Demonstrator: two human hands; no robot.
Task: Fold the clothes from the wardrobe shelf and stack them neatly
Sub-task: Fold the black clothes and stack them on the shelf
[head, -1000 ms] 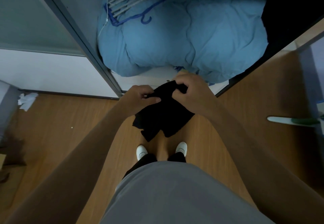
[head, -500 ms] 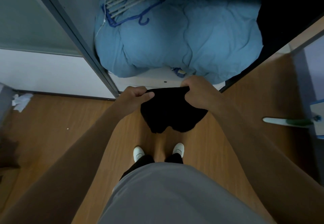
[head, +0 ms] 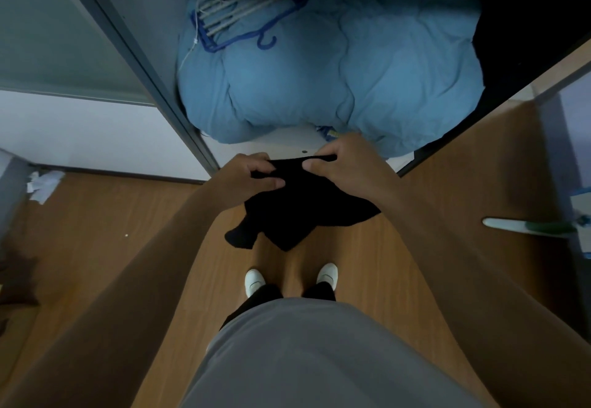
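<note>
Presently, by size.

Wardrobe (head: pixel 150 8): open, filling twelve o'clock.

Floor (head: pixel 112 215): wooden, running from nine round to three o'clock.

Quilt (head: pixel 335 72): blue, bundled on the wardrobe bottom at twelve o'clock, probably stowed there as bulk bedding.

Garment (head: pixel 303 209): black, at centre, hanging in the air before the wardrobe, corners drooping toward six o'clock. It is held up by its top edge, seemingly to let the cloth hang straight before a fold.

Hanger (head: pixel 243 14): blue, lying on the quilt at eleven o'clock.

Left hand (head: pixel 246 180): at ten o'clock of the garment, thumb and curled fingers pinching its top edge.

Right hand (head: pixel 348 168): at one o'clock, fingers curled, pinching the same edge near the left.

Shoes (head: pixel 256 281): white, at six o'clock.
</note>
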